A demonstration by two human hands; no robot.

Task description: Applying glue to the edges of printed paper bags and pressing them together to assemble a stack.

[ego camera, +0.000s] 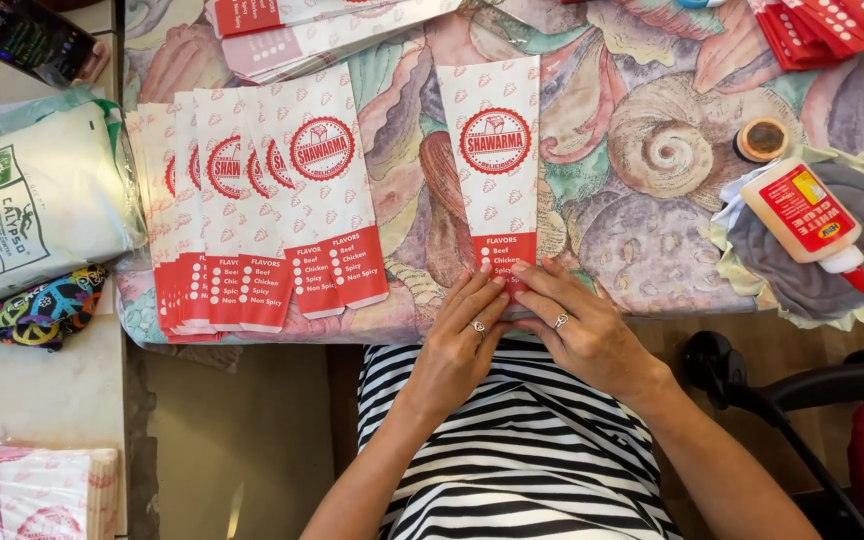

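Paper sleeve: a long, narrow white-and-red printed paper bag (493, 170) lies flat and lengthwise in the middle of the frame, on the patterned shell-print cloth (652, 240) that covers the counter; its lower end sits at the cloth's near edge.
Left hand: the left hand (462, 345) rests flat, fingers (487, 285) stretched out and pressing down on the bag's lower red end, closed on nothing.
Right hand: the right hand (582, 335) lies just beside it, fingers extended and touching the same end; it presses rather than grips.
Handling: likely very light, thin and limp; it should crease readily, slide on the cloth and tear if tugged.
Where to hold: probably best pinched at the lower edge or along a long side, kept flat.
Nearby: a fanned row of matching paper bags (252, 200) at centre left; a white glue bottle with a red label (802, 215) at the right, on a grey pad.
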